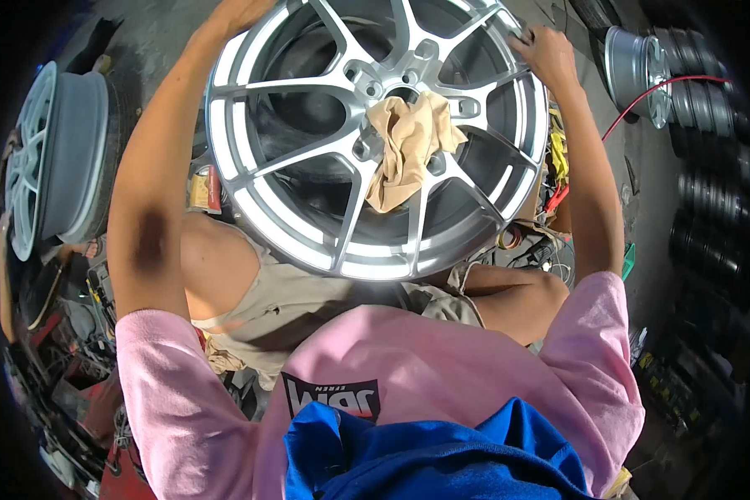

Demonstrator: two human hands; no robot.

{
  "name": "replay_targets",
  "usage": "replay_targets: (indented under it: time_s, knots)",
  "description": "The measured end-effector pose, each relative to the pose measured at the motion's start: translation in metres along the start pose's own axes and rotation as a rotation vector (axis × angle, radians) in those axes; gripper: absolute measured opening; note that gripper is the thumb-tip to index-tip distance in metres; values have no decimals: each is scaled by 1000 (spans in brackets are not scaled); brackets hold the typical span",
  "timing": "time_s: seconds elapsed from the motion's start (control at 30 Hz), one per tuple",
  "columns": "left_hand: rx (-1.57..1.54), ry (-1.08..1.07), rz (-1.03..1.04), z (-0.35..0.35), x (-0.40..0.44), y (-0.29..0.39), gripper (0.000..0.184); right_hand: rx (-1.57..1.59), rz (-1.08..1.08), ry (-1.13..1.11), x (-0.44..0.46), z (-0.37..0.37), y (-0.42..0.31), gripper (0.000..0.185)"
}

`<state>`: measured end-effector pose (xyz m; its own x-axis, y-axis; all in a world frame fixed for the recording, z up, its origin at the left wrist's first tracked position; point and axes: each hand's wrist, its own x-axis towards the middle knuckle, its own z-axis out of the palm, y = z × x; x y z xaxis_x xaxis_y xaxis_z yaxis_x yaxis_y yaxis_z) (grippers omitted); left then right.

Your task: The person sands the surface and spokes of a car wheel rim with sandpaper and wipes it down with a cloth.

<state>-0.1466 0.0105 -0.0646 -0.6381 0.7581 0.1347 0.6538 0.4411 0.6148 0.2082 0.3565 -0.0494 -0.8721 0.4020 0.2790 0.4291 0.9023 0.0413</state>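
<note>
Head: tan cloth (pixel 410 148) on wheel (pixel 355 117)

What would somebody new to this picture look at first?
First, probably the big, shiny silver wheel at the top middle, with the right hand at its upper right edge and the left hand at its upper left, partly cut off. Then perhaps the crumpled tan cloth over its hub, and the bright blue cloth at the bottom against the pink shirt.

Grey floor (pixel 154 40), stained. At right: dark, ribbed stacks (pixel 708 196); thin red hose (pixel 700 77). At lower left: mixed clutter (pixel 75 333), with cables. Lighting: bright, with hard shadows.
</note>
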Motion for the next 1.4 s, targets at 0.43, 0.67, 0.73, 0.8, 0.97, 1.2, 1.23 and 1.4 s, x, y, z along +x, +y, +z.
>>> replay_targets:
  time_s: [0.43, 0.67, 0.73, 0.8, 0.97, 1.2, 1.23, 1.4]
  knots:
    - [72, -25, -33, -28, -8, 50, 79, 403, 553, -187, -166, -85, -9, 34]
    - [40, 3, -77, -26, -20, 43, 69, 550, 494, -188, -211, -92, -83, 27]
    - [-3, 120, -9, -24, -28, 44, 62, 455, 473, -220, -224, -95, -91, 28]
    - [49, 385, 158, -20, -45, 46, 38, 427, 271, -77, -241, -79, -89, 29]
    - [-167, 76, 630, 5, -123, 156, 45, 636, 546, -285, -186, -103, -124, 31]
    - [259, -365, 828, 96, -207, 143, 56, 468, -111, 26, -69, -77, -197, 32]
    - [287, -402, 756, 94, -204, 146, 47, 469, -112, 23, -63, -69, -202, 32]
    - [213, -613, 676, 67, -206, 152, 31, 266, -137, -191, -74, -47, -215, 45]
